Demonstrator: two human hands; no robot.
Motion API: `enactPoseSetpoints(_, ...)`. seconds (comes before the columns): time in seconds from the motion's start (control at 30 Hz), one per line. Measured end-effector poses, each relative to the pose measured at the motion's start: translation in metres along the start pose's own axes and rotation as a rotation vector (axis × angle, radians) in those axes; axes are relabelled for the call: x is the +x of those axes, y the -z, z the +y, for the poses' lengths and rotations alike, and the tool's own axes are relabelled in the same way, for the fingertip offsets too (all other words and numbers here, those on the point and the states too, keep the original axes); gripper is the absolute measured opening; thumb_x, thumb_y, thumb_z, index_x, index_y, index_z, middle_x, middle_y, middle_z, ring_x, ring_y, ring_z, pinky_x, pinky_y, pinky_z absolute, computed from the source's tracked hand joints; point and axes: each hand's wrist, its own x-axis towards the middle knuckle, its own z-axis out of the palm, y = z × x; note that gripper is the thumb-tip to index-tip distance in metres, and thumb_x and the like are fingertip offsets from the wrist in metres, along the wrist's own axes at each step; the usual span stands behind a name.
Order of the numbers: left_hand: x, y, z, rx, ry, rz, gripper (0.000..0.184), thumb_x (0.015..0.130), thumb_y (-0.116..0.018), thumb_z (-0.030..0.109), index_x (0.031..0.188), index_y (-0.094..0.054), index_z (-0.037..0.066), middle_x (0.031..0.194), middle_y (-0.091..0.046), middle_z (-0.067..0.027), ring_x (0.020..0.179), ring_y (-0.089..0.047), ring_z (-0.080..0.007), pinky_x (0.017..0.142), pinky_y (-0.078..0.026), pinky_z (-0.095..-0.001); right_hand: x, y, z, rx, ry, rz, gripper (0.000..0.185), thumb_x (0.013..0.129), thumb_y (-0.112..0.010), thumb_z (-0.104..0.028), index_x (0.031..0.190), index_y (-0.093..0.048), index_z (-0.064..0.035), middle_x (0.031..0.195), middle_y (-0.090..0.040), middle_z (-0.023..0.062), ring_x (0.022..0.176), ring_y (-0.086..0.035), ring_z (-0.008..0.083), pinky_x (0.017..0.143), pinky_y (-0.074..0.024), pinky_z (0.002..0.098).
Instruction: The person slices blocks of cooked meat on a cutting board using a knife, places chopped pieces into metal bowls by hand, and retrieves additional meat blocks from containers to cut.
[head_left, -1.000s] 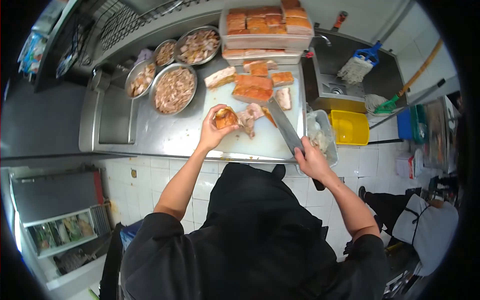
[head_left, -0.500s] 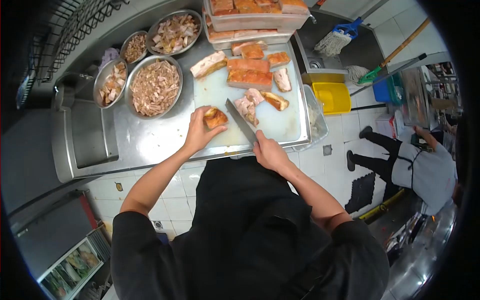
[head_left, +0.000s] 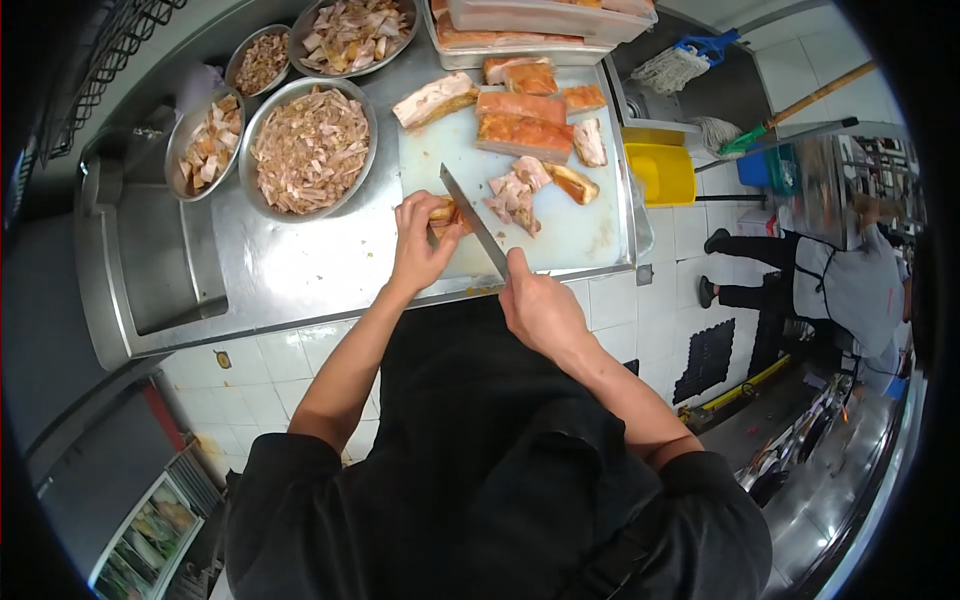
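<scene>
My left hand (head_left: 424,245) holds down a small piece of browned roast pork (head_left: 441,213) at the left part of the white cutting board (head_left: 590,240). Its fingers are curled over the meat and partly hide it. In my right hand (head_left: 545,308) is a kitchen knife (head_left: 474,222), its blade slanting away to the upper left along the right side of that piece. Whether the edge has entered the meat I cannot tell. Right of the blade lie pale meat scraps (head_left: 515,197) and a browned strip (head_left: 572,184). Larger roast pork slabs (head_left: 522,136) lie farther back.
Steel bowls of chopped meat, one large (head_left: 372,150) and others around it, stand on the steel counter (head_left: 290,270) at left. A sink basin (head_left: 175,265) is beyond. Plastic tubs of pork (head_left: 525,53) stand at the back. A co-worker (head_left: 840,275) stands at far right.
The knife has moved left, from open board to beside the pork piece. My left fingers have curled more tightly over it. The whole view has shifted slightly.
</scene>
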Motion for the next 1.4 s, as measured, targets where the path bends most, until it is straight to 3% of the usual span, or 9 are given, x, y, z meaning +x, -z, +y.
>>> enactPoseSetpoints(0.4,0.010,-0.001,0.009,0.132,0.015,-0.061,0.035,0.083,-0.067,0.014,0.115,-0.057,0.005,0.118,-0.050,-0.0174,0.110,-0.046,-0.0366,0.100,-0.037,-0.0461,-0.004,0.007,-0.003,-0.033,0.017,-0.074,0.027,0.092,-0.057,-0.009,0.109,-0.041,0.0038,0.071,-0.066,0.0291,0.070,-0.066,0.0497,0.066,-0.0529,0.0586)
enactPoseSetpoints(0.53,0.010,-0.006,0.010,0.094,0.080,-0.058,0.033,0.083,-0.065,0.012,0.114,-0.057,0.004,0.118,-0.050,-0.0179,0.110,-0.046,-0.0366,0.100,-0.036,-0.0464,-0.002,0.004,-0.005,-0.038,-0.004,-0.109,0.022,0.094,-0.051,-0.010,0.109,-0.042,0.0027,0.073,-0.067,0.0281,0.073,-0.068,0.0482,0.067,-0.0530,0.0575)
enactPoseSetpoints(0.6,0.008,-0.014,0.012,0.128,0.076,0.045,0.029,0.084,-0.063,0.012,0.111,-0.058,0.003,0.115,-0.049,-0.0169,0.107,-0.044,-0.0367,0.097,-0.037,-0.0477,-0.002,0.002,-0.005,-0.023,0.005,-0.097,0.021,0.094,-0.051,-0.009,0.109,-0.042,0.0030,0.073,-0.067,0.0281,0.073,-0.068,0.0481,0.067,-0.0529,0.0575)
enactPoseSetpoints(0.8,0.010,-0.022,0.012,0.169,0.020,0.088,0.026,0.083,-0.061,0.008,0.108,-0.058,0.003,0.115,-0.050,-0.0181,0.106,-0.045,-0.0385,0.096,-0.037,-0.0495,-0.008,0.008,-0.013,-0.065,-0.040,-0.123,0.018,0.094,-0.049,-0.009,0.106,-0.041,0.0009,0.074,-0.068,0.0271,0.073,-0.068,0.0467,0.068,-0.0535,0.0567)
enactPoseSetpoints(1.1,0.012,-0.014,0.022,0.106,0.098,0.033,0.024,0.085,-0.059,0.005,0.109,-0.054,0.004,0.117,-0.051,-0.0196,0.107,-0.046,-0.0400,0.096,-0.036,-0.0492,-0.007,0.004,-0.010,-0.038,-0.066,-0.142,0.017,0.096,-0.049,-0.011,0.105,-0.040,0.0001,0.075,-0.068,0.0264,0.074,-0.069,0.0463,0.068,-0.0532,0.0578)
enactPoseSetpoints(1.23,0.012,-0.013,0.021,0.139,0.106,-0.020,0.026,0.086,-0.059,0.006,0.111,-0.053,0.003,0.118,-0.050,-0.0196,0.109,-0.045,-0.0402,0.097,-0.036,-0.0495,-0.004,0.004,-0.008,0.001,-0.065,-0.151,0.023,0.095,-0.054,-0.011,0.107,-0.039,0.0018,0.075,-0.068,0.0284,0.074,-0.067,0.0488,0.068,-0.0530,0.0572)
enactPoseSetpoints(1.4,0.006,-0.019,0.009,0.216,0.018,-0.002,0.029,0.087,-0.059,0.006,0.114,-0.050,0.001,0.122,-0.049,-0.0212,0.110,-0.044,-0.0410,0.097,-0.035,-0.0504,-0.003,0.015,-0.013,-0.011,-0.086,-0.198,0.020,0.094,-0.052,-0.008,0.106,-0.041,0.0020,0.078,-0.068,0.0288,0.075,-0.067,0.0491,0.069,-0.0527,0.0577)
